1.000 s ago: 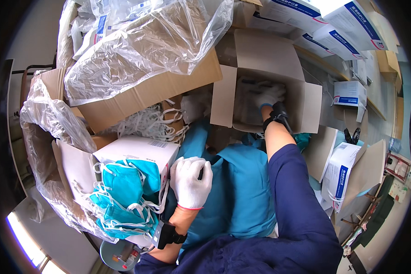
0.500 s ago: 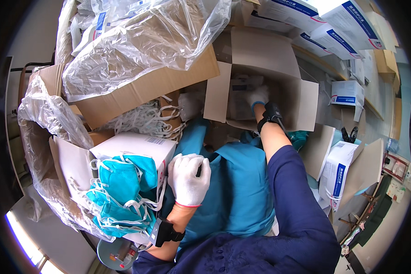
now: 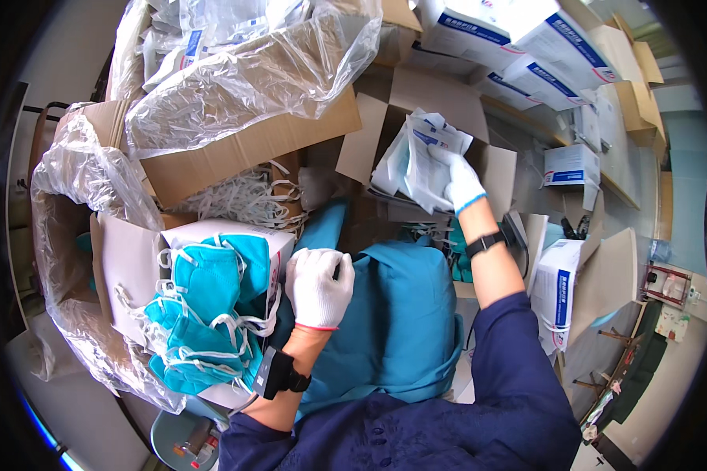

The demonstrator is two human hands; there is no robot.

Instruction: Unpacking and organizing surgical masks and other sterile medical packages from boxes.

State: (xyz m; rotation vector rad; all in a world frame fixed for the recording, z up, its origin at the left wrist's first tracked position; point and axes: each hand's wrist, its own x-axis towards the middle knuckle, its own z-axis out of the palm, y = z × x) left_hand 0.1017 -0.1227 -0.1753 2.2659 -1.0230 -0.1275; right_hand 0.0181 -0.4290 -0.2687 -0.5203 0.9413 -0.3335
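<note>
My right hand (image 3: 459,179), in a white glove, grips a few flat clear plastic pouches (image 3: 418,161) with white and blue print. They are over the mouth of an open carton (image 3: 434,93) in front of me. My left hand (image 3: 319,287), also gloved in white, is curled into a fist above the blue cloth (image 3: 404,314) on my lap. A dark spot shows in that fist; whether it is an object or a gap is unclear. Just left of it, teal face masks (image 3: 204,279) with white straps are heaped on a white box (image 3: 279,243).
A large plastic-lined carton (image 3: 251,153) stands at the far left, above a tangle of white straps (image 3: 243,196). Several white-and-blue boxes (image 3: 554,82) are stacked at the far right. Another box (image 3: 556,294) sits in an open carton at right. A bin (image 3: 184,436) stands lower left.
My right hand has risen out of the carton, bringing the clear pouches up with it. My left fist remains beside the masks. The view has shifted slightly.
</note>
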